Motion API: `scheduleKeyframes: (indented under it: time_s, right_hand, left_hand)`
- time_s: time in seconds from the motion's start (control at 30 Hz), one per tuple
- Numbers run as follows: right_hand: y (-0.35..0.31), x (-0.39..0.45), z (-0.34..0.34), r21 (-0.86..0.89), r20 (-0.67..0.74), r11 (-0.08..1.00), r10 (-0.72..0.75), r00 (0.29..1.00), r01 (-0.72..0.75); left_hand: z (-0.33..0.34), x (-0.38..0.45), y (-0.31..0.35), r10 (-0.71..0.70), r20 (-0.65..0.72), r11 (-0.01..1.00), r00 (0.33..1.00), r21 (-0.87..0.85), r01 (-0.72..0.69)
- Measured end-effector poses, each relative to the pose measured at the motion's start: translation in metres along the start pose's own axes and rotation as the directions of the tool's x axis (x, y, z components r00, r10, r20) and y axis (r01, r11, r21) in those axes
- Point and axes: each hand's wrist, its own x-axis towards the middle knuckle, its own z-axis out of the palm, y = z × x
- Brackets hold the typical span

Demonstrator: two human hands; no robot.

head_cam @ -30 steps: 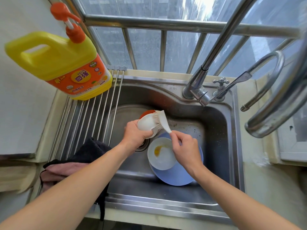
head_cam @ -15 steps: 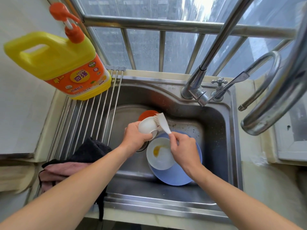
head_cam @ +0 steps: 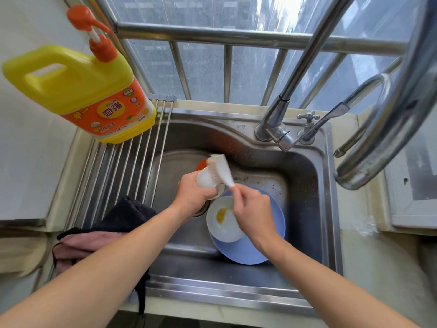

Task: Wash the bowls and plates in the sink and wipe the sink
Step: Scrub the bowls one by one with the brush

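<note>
Over the steel sink, my left hand grips a small white bowl, tilted on its side. My right hand pinches the handle of a white dish brush, whose bristles lie against the bowl. Below my hands a white bowl with a yellow stain sits on a blue plate on the sink floor. An orange dish shows partly behind the held bowl.
A yellow and orange detergent bottle stands on the roll-up drying rack at the sink's left. Dark and pink cloths lie on the rack's near end. The faucet rises at the back right; window bars stand behind.
The brush has slid up along the held bowl, and both hands have shifted slightly. The dishes on the sink floor have not moved.
</note>
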Motion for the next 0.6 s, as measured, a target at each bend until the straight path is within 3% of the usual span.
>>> scheduleKeyframes:
  time_s: [0.07,0.1,0.23,0.27,0.4,0.53,0.6]
  right_hand:
    - [0.004,0.007,-0.003,0.002,-0.022,0.992,0.127,0.992,-0.127]
    - [0.005,0.006,-0.005,0.002,-0.018,0.994,0.112,0.994,-0.112]
    - [-0.001,-0.012,-0.011,0.066,0.128,0.985,-0.165,0.978,0.158]
    - [0.001,-0.011,-0.010,0.055,0.118,0.986,-0.164,0.979,0.158]
    - [0.007,0.004,-0.009,0.091,-0.033,0.993,0.082,0.996,-0.079]
    - [-0.007,-0.013,-0.003,0.058,0.102,0.991,-0.126,0.987,0.120]
    - [-0.002,-0.007,-0.001,0.073,0.040,0.997,-0.019,0.999,0.016]
  left_hand:
    - [0.001,-0.001,0.000,-0.014,-0.046,0.999,0.999,-0.043,0.012]
    - [0.001,-0.001,0.000,-0.015,-0.056,0.998,0.998,-0.054,0.012]
    - [-0.001,0.002,-0.006,0.007,0.022,1.000,1.000,-0.017,-0.007]
    - [0.001,0.000,-0.005,0.006,0.036,1.000,0.999,-0.015,-0.006]
    - [0.005,-0.004,-0.003,0.006,0.001,0.998,1.000,-0.062,-0.006]
    - [0.002,0.000,-0.005,-0.004,0.020,0.997,1.000,-0.074,0.006]
    - [0.003,-0.002,-0.002,-0.008,0.013,0.997,1.000,-0.076,0.009]
